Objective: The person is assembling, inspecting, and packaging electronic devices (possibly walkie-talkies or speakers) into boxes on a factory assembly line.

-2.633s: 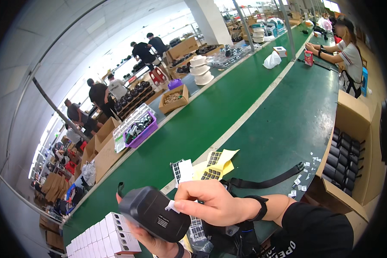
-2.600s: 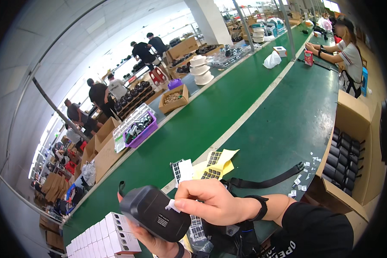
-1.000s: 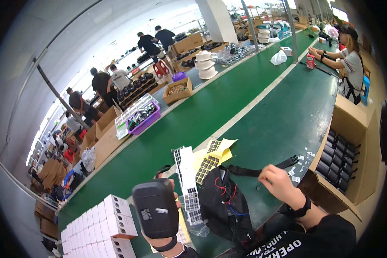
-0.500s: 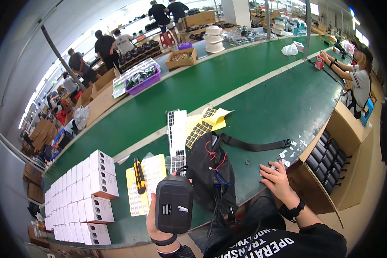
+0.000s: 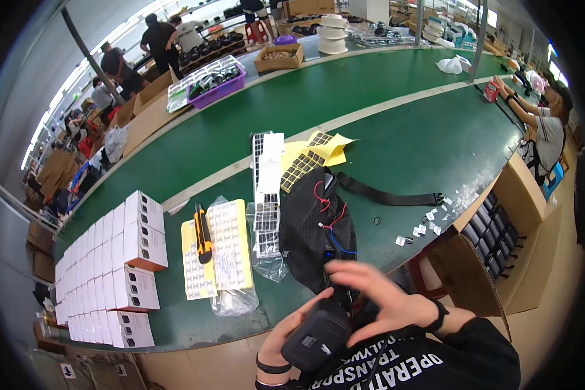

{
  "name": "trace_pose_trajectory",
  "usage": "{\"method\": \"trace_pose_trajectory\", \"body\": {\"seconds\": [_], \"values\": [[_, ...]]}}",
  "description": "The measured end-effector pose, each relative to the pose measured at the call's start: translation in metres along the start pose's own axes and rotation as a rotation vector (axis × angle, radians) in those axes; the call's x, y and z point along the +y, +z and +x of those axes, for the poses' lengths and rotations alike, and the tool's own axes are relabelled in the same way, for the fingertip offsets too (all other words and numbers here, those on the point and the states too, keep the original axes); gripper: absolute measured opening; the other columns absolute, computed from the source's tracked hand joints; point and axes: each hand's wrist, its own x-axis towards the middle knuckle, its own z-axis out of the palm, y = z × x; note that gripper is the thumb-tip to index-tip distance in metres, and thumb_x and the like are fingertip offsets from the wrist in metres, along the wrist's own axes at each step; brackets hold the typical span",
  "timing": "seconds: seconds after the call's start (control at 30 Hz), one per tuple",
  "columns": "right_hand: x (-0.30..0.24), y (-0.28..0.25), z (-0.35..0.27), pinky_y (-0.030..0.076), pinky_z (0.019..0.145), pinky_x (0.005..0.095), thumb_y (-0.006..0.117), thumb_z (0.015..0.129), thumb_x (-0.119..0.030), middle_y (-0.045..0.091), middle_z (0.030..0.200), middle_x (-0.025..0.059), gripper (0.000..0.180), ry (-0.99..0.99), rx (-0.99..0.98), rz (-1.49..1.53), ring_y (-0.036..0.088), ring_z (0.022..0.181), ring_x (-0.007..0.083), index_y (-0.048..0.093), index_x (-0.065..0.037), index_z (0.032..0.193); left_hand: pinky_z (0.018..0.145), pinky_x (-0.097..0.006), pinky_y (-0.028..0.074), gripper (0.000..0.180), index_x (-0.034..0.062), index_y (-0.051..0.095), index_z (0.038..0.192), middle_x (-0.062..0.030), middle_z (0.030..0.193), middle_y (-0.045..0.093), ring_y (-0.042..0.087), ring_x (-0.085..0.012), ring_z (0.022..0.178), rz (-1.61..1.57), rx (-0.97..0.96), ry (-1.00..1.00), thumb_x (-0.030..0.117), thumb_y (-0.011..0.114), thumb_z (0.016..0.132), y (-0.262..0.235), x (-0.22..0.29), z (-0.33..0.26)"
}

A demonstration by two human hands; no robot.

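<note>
A black rounded case (image 5: 316, 335) with small pale marks on its face rests in my left hand (image 5: 285, 335), close to my body at the table's front edge. The fingers of that hand are closed round its side. On the case's other side is my right hand (image 5: 387, 298), thumb and fingers apart, its fingers smeared by motion; nothing shows in its grasp. Just beyond both hands lies a black mesh bag (image 5: 309, 227) with red and blue wires and a black strap (image 5: 393, 196). Left of the bag, an orange-and-black utility knife (image 5: 203, 235) lies on sticker sheets (image 5: 231, 244).
Stacked white boxes (image 5: 114, 260) stand on the green table's left side. At right, an open carton (image 5: 523, 286) holds several black cases (image 5: 494, 237). Small white scraps (image 5: 420, 231) lie near it. Strips of black squares (image 5: 266, 195) lie behind. A co-worker (image 5: 547, 127) sits far right.
My left hand has brought the case right and nearer my body. My right hand has left the scraps and come over beside the case. The view has shifted slightly.
</note>
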Motion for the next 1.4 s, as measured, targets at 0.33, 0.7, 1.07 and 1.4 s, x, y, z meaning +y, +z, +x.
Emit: {"method": "trace_pose_trajectory", "body": {"seconds": [0.33,0.7,1.07,1.4], "values": [[0.006,0.066,0.031,0.045,0.081,0.0332,0.081,0.065,-0.028,0.054,0.097,0.0147,0.071,0.16,0.092,0.083,0.055,0.092,0.0291,0.046,0.003,0.118,0.1,-0.04,0.038,0.093,0.001,0.022,0.14,-0.0179,0.131,0.044,0.047,-0.028,0.118,0.32,0.368,0.641,0.066,0.049,0.079,0.005,0.004,-0.026],[0.04,0.035,0.12,0.045,0.085,0.0317,0.069,0.079,-0.021,0.06,0.109,0.0137,0.043,0.036,-0.259,-0.008,0.057,0.1,0.0234,0.057,0.001,0.113,0.091,-0.033,0.042,0.094,0.002,0.036,0.126,-0.0072,0.115,0.05,0.051,-0.0205,0.107,0.681,0.726,1.112,0.043,0.084,0.057,-0.042,0.008,-0.064],[-0.025,-0.003,0.12,0.047,0.079,0.035,0.06,0.087,-0.019,0.061,0.099,0.0182,0.03,-0.037,-1.108,0.287,0.06,0.09,0.0286,0.058,0.005,0.104,0.092,-0.031,0.042,0.092,0.0033,0.04,0.124,-0.0053,0.111,0.051,0.05,-0.0171,0.106,0.433,0.808,1.192,0.047,0.084,0.055,-0.084,0.002,-0.097],[0.049,0.086,0.208,0.044,0.086,0.0359,0.069,0.075,-0.019,0.063,0.1,0.014,0.026,-0.173,-0.579,-0.218,0.058,0.096,0.0296,0.065,-0.001,0.095,0.099,-0.052,0.038,0.093,0.0052,0.04,0.121,-0.0064,0.109,0.054,0.057,-0.0251,0.103,0.436,0.564,1.183,0.046,0.085,0.051,-0.097,0.006,-0.105]]}}
